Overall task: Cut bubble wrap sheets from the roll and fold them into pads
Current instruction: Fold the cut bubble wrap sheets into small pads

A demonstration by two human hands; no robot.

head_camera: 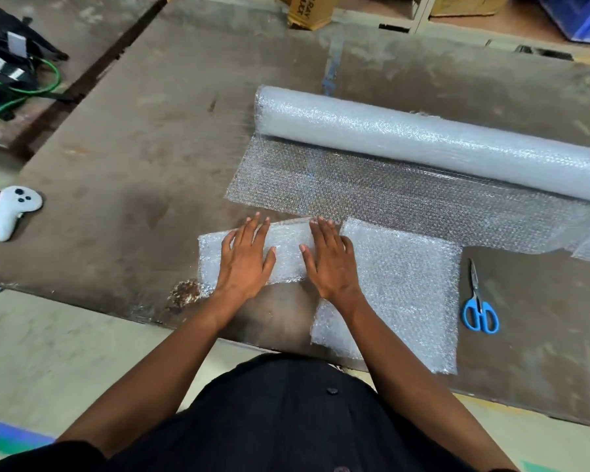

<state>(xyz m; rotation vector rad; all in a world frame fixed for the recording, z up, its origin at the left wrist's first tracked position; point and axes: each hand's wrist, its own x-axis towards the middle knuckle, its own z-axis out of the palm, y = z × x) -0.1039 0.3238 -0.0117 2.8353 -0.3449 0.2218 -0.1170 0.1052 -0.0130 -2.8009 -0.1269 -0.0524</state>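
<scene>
Bubble wrap pad (286, 253), folded, lies on the surface (133, 165) under the flat, straight-fingered left hand (246, 264) and right hand (331, 264), near the roll (423, 144).

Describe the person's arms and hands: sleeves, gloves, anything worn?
Both forearms are bare to past the elbow; no gloves, rings or watch show on the left hand or right hand. Fingers bare. The dark buttoned shirt has sleeves ending out of view.
</scene>
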